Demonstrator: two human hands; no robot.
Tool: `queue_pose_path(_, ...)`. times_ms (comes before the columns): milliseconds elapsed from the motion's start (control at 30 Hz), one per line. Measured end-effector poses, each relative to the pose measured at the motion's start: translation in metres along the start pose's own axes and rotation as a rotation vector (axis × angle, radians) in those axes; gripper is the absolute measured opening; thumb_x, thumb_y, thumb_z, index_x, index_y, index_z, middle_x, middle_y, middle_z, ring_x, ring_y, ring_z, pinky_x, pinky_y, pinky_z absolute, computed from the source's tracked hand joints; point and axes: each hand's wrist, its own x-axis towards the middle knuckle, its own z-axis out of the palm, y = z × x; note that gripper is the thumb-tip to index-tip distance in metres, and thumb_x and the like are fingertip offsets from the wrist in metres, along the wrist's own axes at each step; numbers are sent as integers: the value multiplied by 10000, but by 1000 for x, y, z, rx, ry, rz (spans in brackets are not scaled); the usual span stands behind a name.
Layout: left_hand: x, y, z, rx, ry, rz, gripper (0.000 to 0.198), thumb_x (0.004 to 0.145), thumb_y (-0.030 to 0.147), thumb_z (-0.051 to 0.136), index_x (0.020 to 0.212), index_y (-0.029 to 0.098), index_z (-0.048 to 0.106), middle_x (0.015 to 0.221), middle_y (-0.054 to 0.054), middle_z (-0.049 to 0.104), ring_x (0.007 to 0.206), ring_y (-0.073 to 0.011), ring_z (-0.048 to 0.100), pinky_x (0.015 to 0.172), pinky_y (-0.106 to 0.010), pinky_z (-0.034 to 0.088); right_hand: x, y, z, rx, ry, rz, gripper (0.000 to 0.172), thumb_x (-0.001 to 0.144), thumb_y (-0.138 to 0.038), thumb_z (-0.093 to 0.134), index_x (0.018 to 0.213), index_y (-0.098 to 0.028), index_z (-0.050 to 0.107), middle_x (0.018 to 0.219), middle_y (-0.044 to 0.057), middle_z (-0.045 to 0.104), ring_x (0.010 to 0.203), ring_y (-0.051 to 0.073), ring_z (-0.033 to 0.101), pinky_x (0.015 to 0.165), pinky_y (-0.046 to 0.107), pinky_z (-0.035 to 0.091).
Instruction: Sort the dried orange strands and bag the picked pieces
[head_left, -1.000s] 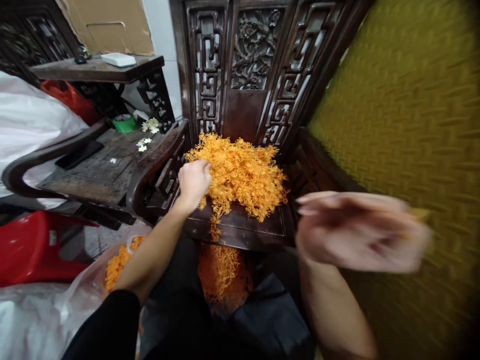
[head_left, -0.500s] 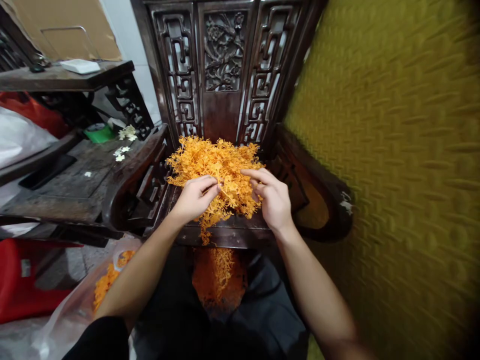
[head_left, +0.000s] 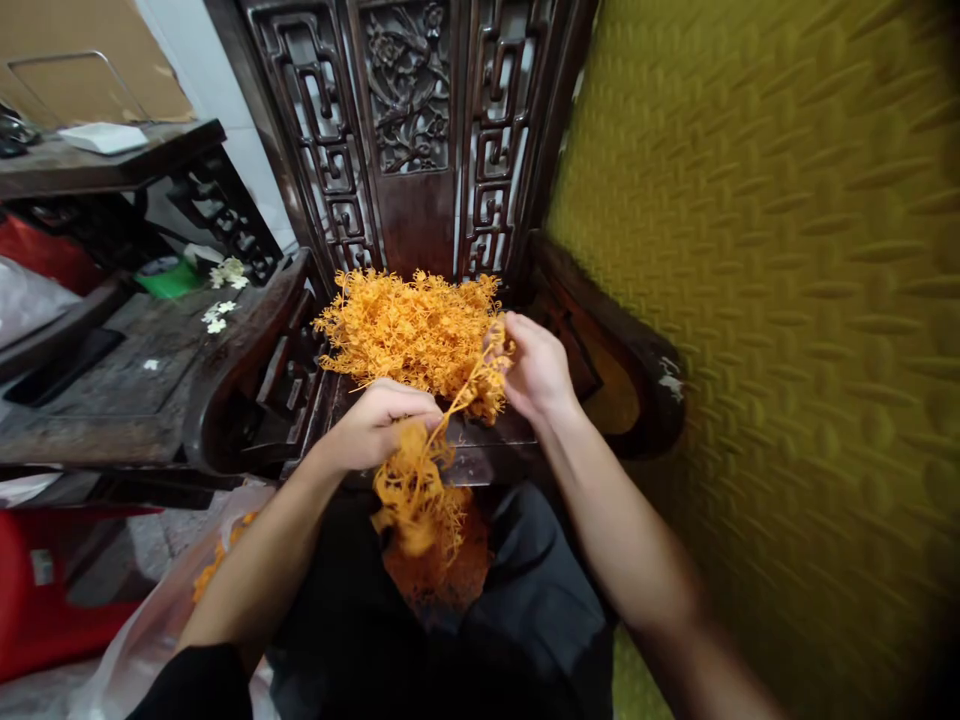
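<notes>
On the dark wooden chair (head_left: 416, 230), the orange pile (head_left: 405, 325) rests on the seat. Half a second earlier the right fingers were spread beside it; now an orange sprig (head_left: 463, 395) spans both hands, suggesting one piece is being separated. The left hand (head_left: 382, 425) grips its stem; the right hand (head_left: 536, 365) curls at the upper end, its grip unclear. The yellow wall (head_left: 750, 300) and right armrest (head_left: 652, 375) bound one side; room opens above the lap (head_left: 517, 600).
</notes>
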Motion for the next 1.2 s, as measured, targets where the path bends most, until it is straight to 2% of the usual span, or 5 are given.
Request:
queue_pose_path(333, -10, -10, -1, -80, 9, -13, 303, 910, 399, 622, 690, 193, 656, 645, -28, 630, 598, -143, 567, 610, -273, 448, 32, -6, -45, 257, 210, 60, 410, 823, -541, 756, 813, -209, 514, 487, -141, 202, 371, 30, 145, 314, 143, 161)
queue_pose_path(600, -6, -24, -12, 89, 95, -97, 437, 936, 455, 543, 618, 156, 546, 599, 1, 534, 581, -116, 479, 568, -244, 387, -11, -10, -7, 251, -285, 255, 220, 867, -283, 650, 1000, -108, 666, 1062, 148, 740, 793, 170, 718, 503, 223, 572)
queue_pose_path(833, -8, -25, -4, 90, -52, -71, 454, 969, 429, 540, 602, 170, 470, 566, 38, 436, 546, -92, 393, 553, -244, 337, -26, -4, 5, 42, -452, 305, 355, 918, -362, 616, 1176, -130, 688, 534, -108, 321, 384, 37, 236, 356, 177, 169)
queue_pose_path(933, -8, -25, -3, 36, -63, -111, 429, 966, 404, 535, 612, 166, 485, 569, 42, 420, 548, -89, 365, 551, -243, 314, -32, -2, 8, -215, -619, 176, 373, 883, -497, 678, 1002, -148, 738, 584, -64, 449, 477, 60, 369, 455, 207, 289)
queue_pose_path(1200, -9, -25, 0, -137, -11, -197, 399, 966, 479, 479, 742, 156, 546, 660, 33, 430, 610, -99, 367, 582, -255, 302, -31, 10, 18, -447, -288, -144, 251, 891, -394, 667, 790, -168, 632, 740, -7, 588, 695, 115, 517, 677, 256, 423)
